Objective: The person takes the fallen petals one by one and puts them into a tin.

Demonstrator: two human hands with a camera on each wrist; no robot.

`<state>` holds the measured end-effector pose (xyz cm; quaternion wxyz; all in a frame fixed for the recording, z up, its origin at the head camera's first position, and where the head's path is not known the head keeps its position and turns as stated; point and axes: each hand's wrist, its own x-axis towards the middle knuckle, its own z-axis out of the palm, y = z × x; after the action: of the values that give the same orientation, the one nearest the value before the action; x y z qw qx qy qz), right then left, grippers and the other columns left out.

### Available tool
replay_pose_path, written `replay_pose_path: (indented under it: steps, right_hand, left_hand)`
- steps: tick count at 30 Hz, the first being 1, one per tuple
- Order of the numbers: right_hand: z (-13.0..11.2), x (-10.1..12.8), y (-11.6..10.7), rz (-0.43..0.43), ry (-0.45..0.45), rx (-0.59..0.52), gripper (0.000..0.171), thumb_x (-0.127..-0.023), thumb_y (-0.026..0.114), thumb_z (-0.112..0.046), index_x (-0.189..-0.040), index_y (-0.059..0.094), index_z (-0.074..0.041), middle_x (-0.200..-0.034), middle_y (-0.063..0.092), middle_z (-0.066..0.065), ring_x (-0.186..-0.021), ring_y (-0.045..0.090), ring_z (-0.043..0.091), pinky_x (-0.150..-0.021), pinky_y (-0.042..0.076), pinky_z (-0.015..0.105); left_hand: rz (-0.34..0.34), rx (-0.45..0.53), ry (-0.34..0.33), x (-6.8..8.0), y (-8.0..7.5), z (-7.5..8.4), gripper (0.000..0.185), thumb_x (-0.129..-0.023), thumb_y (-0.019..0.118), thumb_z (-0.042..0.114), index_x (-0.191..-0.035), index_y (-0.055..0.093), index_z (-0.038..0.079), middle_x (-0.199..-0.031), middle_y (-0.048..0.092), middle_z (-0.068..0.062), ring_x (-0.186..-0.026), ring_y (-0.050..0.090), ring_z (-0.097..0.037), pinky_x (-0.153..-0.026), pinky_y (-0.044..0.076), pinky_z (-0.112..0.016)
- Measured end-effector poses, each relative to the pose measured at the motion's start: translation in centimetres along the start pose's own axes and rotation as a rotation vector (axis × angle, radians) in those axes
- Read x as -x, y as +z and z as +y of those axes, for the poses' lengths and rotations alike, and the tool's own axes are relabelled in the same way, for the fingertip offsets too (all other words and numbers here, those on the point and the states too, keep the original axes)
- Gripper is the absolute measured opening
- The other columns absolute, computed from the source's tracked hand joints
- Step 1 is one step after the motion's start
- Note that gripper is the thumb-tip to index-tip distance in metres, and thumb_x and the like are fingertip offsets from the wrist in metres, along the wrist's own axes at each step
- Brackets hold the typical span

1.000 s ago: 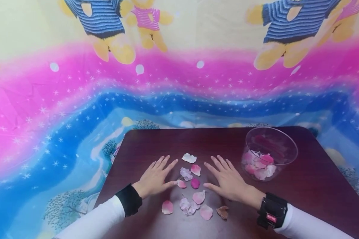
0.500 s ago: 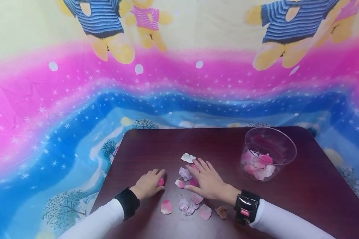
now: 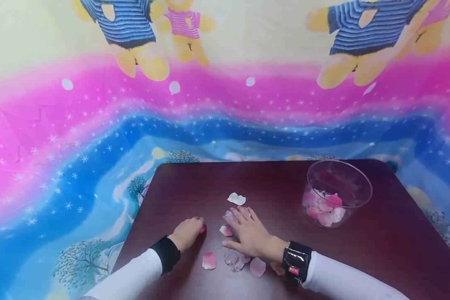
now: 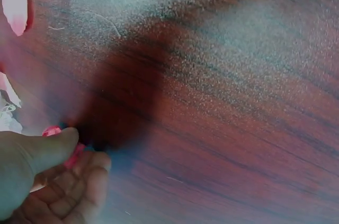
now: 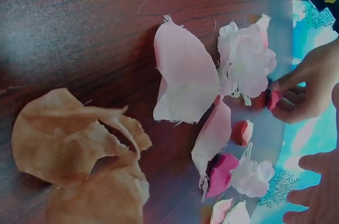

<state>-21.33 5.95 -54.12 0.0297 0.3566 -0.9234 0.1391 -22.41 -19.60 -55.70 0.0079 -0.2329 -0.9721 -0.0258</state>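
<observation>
A dark brown wooden counter (image 3: 195, 183) stands in front of a bright cloth (image 3: 97, 125) with teddy bears, stars and pink and blue bands. Loose petals lie in a bunch near the front middle of the counter. A white petal (image 3: 236, 198) lies farthest back. A pale pink petal (image 3: 209, 260) lies in front, a little to the left, and another pink petal (image 3: 257, 267) lies in front on the right. A dry brown petal (image 5: 79, 155) lies close to the right wrist.

The left hand (image 3: 188, 232) is curled up and pinches a small dark pink petal (image 3: 202, 228) between thumb and fingers, just above the counter. How the petal points is too hidden to tell.

The right hand (image 3: 249, 233) lies flat with straight fingers spread over the middle petals and covers some of them. It holds nothing.

At the back right stands a clear round tub (image 3: 337, 193), tilted toward the person. Pink and white petals (image 3: 324, 210) lie in its bottom.
</observation>
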Motion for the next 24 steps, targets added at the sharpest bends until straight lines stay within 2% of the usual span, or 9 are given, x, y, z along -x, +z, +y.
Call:
replay_pose_path:
  steps: [3, 6, 17, 21, 24]
  right_hand:
    - [0.1, 0.1, 0.1, -0.007, 0.003, 0.014, 0.080, -0.093, 0.050, -0.071, -0.151, 0.046, -0.016, -0.156, 0.045, 0.019, -0.147, 0.038, 0.042, -0.120, 0.027, 0.063]
    - [0.2, 0.2, 0.2, -0.010, 0.009, 0.019, 0.081, -0.093, 0.050, -0.070, -0.152, 0.045, -0.016, -0.156, 0.045, 0.019, -0.147, 0.038, 0.042, -0.120, 0.027, 0.064]
    - [0.2, 0.2, 0.5, -0.016, 0.016, 0.001, 0.081, -0.093, 0.050, -0.070, -0.153, 0.044, -0.015, -0.156, 0.045, 0.019, -0.148, 0.037, 0.043, -0.119, 0.028, 0.064]
    - [0.3, -0.1, -0.1, -0.001, 0.031, 0.003, 0.078, -0.093, 0.052, -0.069, -0.150, 0.047, -0.016, -0.156, 0.045, 0.018, -0.148, 0.037, 0.042, -0.119, 0.030, 0.063]
    - [0.5, -0.5, -0.7, 0.022, 0.052, -0.006, 0.074, -0.094, 0.055, -0.065, -0.148, 0.050, -0.016, -0.156, 0.045, 0.017, -0.148, 0.037, 0.042, -0.118, 0.032, 0.063]
  left_hand:
    - [0.023, 0.003, 0.025, 0.0, 0.1, 0.0, 0.020, -0.089, 0.073, 0.009, -0.074, 0.061, 0.006, -0.072, 0.068, -0.011, -0.069, 0.070, -0.028, -0.064, 0.058, -0.041]
    - [0.030, -0.002, 0.035, 0.0, 0.1, 0.1, 0.024, -0.089, 0.073, 0.011, -0.069, 0.062, 0.008, -0.067, 0.068, -0.010, -0.066, 0.070, -0.026, -0.061, 0.058, -0.040]
    - [0.013, 0.001, 0.023, 0.0, 0.0, 0.3, 0.018, -0.087, 0.075, 0.011, -0.073, 0.063, 0.008, -0.071, 0.070, -0.010, -0.069, 0.071, -0.027, -0.062, 0.058, -0.039]
    - [0.042, -0.015, 0.026, -0.3, -0.5, 0.1, 0.022, -0.085, 0.075, 0.007, -0.070, 0.061, 0.009, -0.069, 0.068, -0.009, -0.065, 0.069, -0.026, -0.059, 0.057, -0.041]
    - [0.099, -0.027, 0.032, -0.9, -1.7, 0.1, 0.022, -0.084, 0.072, -0.001, -0.071, 0.059, 0.010, -0.068, 0.066, -0.007, -0.064, 0.067, -0.026, -0.057, 0.056, -0.041]
